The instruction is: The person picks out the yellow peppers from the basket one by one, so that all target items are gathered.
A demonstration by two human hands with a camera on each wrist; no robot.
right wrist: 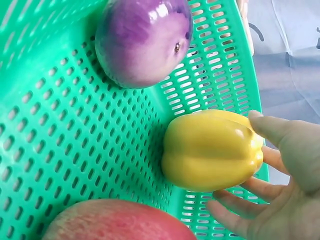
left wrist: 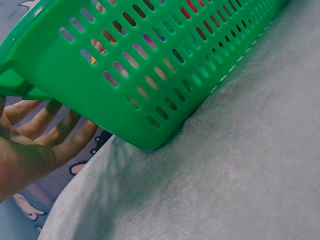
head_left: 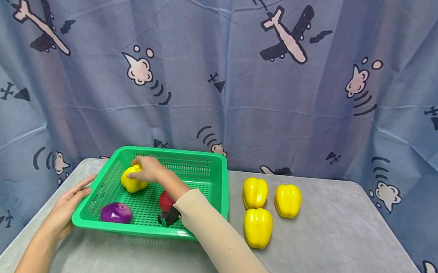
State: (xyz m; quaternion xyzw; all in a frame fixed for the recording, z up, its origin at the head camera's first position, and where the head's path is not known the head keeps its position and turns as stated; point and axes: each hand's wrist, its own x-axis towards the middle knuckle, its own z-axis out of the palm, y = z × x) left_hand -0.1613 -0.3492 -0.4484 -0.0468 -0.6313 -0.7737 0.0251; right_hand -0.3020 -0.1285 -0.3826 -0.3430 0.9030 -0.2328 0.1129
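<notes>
A yellow bell pepper (head_left: 132, 184) is in the back left of a green plastic basket (head_left: 131, 229). My right hand (head_left: 149, 168) holds it from above; in the right wrist view the thumb lies at one side of the pepper (right wrist: 210, 152) and the fingers curl round the other. Against the basket's left side rests my left hand (head_left: 63, 210), fingers extended along the rim. Also inside the basket are a round purple vegetable (head_left: 116, 212) at the front left and a red fruit (head_left: 166, 201), partly hidden by my right forearm.
Three more yellow bell peppers stand right of the basket: one at the back (head_left: 255, 193), one further right (head_left: 288, 200) and one nearer (head_left: 257, 228). All rest on a grey table (head_left: 335, 258). Behind it hangs a blue curtain (head_left: 195, 61) with airplane prints.
</notes>
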